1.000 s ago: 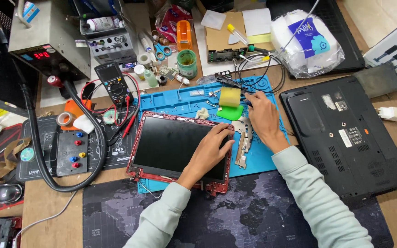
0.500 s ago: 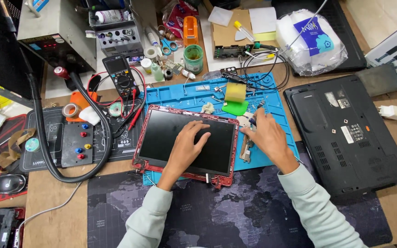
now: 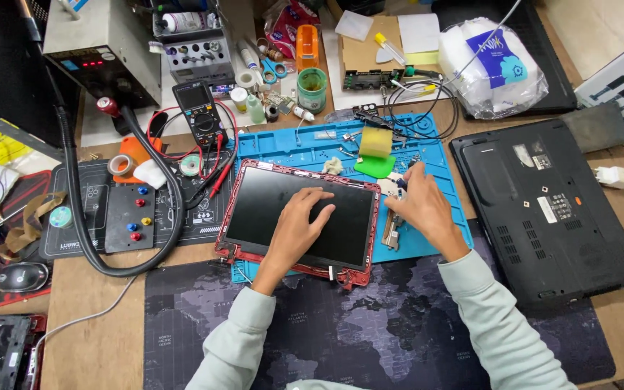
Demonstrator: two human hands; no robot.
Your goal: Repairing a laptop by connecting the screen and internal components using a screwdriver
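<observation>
Red-framed screen, one of it, lies flat across the left part of one blue mat, dark glass up. We see one black laptop belly-up to the right, well apart from the screen.

Counts around the bench:
- one multimeter above the screen, with red leads
- one yellow sponge on a green pad
- one black hose looping round a black pad on the left
- one green cup, one pair of scissors
- one bag of white wipes top right
- one mouse far left

Hands, two, both ours:
- left hand rests palm-down on the screen glass, fingers spread apart and flat, nothing gripped
- right hand sits just right of the screen's edge over the mat. Fingers curled together at the tips round a small dark-handled tool; we can't tell exactly what kind.

One metal bracket lies on the mat just beside the screen's right side, under the right hand's thumb side; touching or not, we can't tell.

Both sleeves are pale green, forearms over a dark map-print desk mat.
</observation>
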